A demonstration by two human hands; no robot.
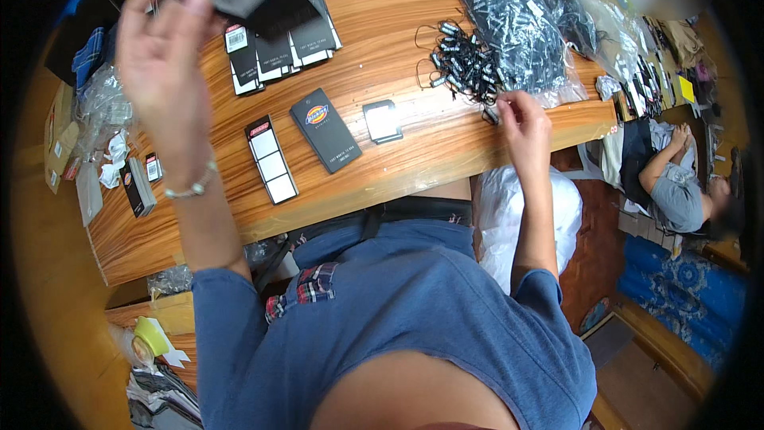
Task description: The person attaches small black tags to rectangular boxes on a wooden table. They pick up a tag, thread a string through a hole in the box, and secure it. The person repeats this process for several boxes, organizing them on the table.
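Observation:
My left hand (163, 64), blurred by motion, is raised at the far left and grips a dark hang tag (278, 8) with a pale barcode label. Below it on the table lies a fanned stack of black hang tags (274, 60). At the right, my right hand (527, 129) has its thumb and finger pinched on a black hang tag string (491, 116) at the near edge of a heap of such strings (461, 60). Between my hands lie a label card (271, 161) with white panels, a black tag (326, 130) with an oval emblem, and small pale cards (383, 121).
A clear bag packed with strings (517, 32) lies behind the heap. Small card stacks (138, 187) and crumpled plastic (107, 103) sit at the left edge. White plastic (529, 207) hangs below the table's front edge. Another person (676, 191) sits at the right.

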